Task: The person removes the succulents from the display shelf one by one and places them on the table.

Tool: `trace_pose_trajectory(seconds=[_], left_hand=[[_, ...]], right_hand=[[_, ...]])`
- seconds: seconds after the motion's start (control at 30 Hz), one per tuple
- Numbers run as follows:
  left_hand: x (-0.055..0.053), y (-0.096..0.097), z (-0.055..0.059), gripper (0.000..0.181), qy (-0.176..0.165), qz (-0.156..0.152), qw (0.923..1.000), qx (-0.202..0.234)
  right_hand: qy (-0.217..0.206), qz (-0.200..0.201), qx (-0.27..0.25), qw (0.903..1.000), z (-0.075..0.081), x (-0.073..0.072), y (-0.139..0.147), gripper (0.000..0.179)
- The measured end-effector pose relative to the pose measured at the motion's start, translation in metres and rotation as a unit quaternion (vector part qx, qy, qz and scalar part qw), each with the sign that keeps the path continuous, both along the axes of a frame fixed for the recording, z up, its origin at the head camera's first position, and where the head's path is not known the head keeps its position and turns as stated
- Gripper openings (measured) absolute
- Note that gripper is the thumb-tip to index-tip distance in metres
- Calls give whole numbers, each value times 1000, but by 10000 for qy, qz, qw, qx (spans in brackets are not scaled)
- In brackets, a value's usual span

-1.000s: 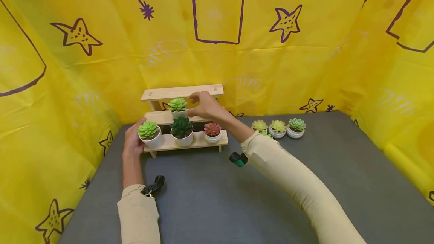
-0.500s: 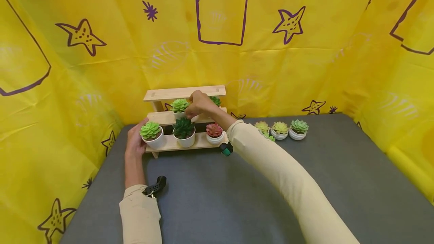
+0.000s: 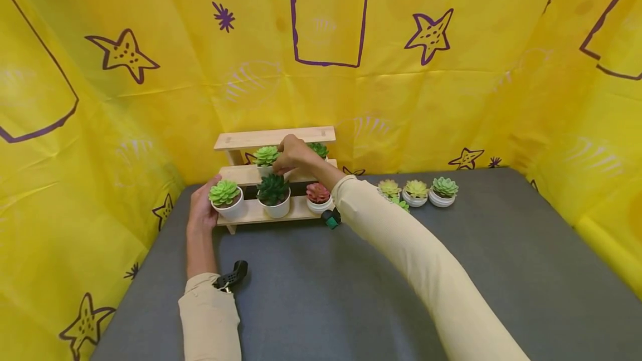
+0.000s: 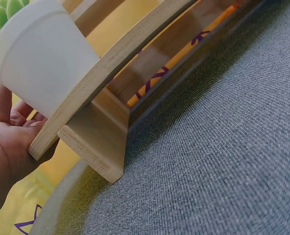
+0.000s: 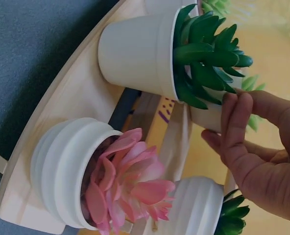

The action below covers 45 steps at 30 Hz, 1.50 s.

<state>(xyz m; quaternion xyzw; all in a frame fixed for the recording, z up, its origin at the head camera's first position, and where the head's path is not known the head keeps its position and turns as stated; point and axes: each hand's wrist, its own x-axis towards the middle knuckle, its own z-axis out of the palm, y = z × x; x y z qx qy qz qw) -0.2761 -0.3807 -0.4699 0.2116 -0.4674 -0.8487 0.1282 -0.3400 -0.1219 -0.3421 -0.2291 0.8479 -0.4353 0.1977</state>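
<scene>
A yellow cloth backdrop point(image 3: 321, 96), printed with purple stars and outlines, rises behind and along both sides of a table point(image 3: 361, 294) covered in grey woven fabric. At the table's 11 o'clock stands a three-tiered wooden stand point(image 3: 276, 137), its long axis running roughly from 9 to 3 o'clock, its tiers stepping down toward 6.

The person's left hand point(image 3: 203, 205) holds the stand's front shelf at its 9 o'clock end. The right hand point(image 3: 296, 156) reaches in from 4 o'clock over the middle shelf, its fingers drawn narrow, pinching the white pot of a light green succulent point(image 3: 266, 156). That plant is at the middle shelf, its upright axis pointing its rosette toward 12; the pot lies at the fingers' 9 o'clock, touching them. A plant in front hides the pot's base, so whether it rests on the shelf cannot be told.

On the front shelf, from 9 to 3 o'clock, sit a bright green succulent point(image 3: 224, 194) beside the left hand, a dark green succulent point(image 3: 273, 189) and a red succulent point(image 3: 318, 194) in a ribbed pot. A smaller green succulent point(image 3: 318, 149) shows at the right hand's 2 o'clock. Well apart, toward 3 o'clock on the table, small potted succulents point(image 3: 415, 189) cluster, partly behind the right sleeve point(image 3: 411, 249).
</scene>
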Motion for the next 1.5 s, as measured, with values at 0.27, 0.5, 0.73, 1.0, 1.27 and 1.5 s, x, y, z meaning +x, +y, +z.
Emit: trace_pose_trajectory(seconds=[0.27,0.5,0.73,1.0,1.27,1.5], left_hand=[[2,1,1,9,-208,-77,9997,-82],[3,1,2,10,-225,-74,9996,-138],[3,1,2,10,-196,-62,9998,-45],[1,-1,2,13,-91,-21,9999,117],[1,-1,4,11,-113,-85,9999,-33],[0,1,4,12,53,-109,9999,2]], right_hand=[[534,-119,20,9985,-2,0,1,11],[504,-82,-433,9978,8,2,7,27],[443,-40,-789,9959,22,10,28,57],[819,-83,-406,9958,37,25,72,70],[1113,-281,-118,9933,34,42,139,71],[693,-469,-104,9964,19,55,202,75]])
